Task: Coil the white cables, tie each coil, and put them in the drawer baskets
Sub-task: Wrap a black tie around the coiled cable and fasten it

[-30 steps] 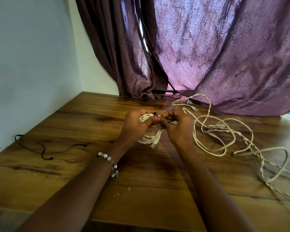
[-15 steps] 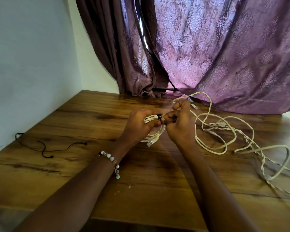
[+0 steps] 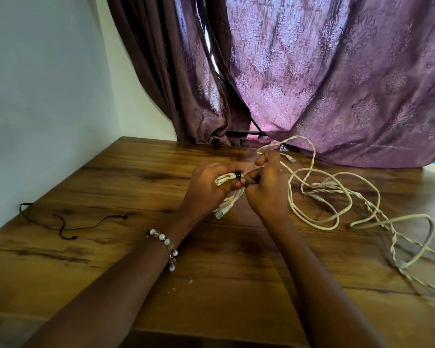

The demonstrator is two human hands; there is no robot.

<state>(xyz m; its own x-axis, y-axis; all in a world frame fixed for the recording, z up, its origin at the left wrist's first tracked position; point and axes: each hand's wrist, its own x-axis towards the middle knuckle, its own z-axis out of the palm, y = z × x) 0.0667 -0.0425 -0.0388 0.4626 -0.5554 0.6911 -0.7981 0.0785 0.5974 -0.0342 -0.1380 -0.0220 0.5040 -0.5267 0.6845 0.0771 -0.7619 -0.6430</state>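
My left hand grips a small coil of white cable just above the wooden table. A black tie is wrapped round the top of that coil. My right hand pinches the tie end beside the left thumb, forefinger raised. The coil's clear plugs hang out below my left hand. More loose white cables, some twisted together, sprawl on the table to the right of my hands.
A thin black cord lies on the table at the left near the white wall. Purple curtains hang along the back edge. The table's front edge runs close below my forearms.
My hands have stayed together over the coil. The right hand's forefinger lifted from a curled pinch and stays raised; the black tie now shows wrapped on the coil's top.
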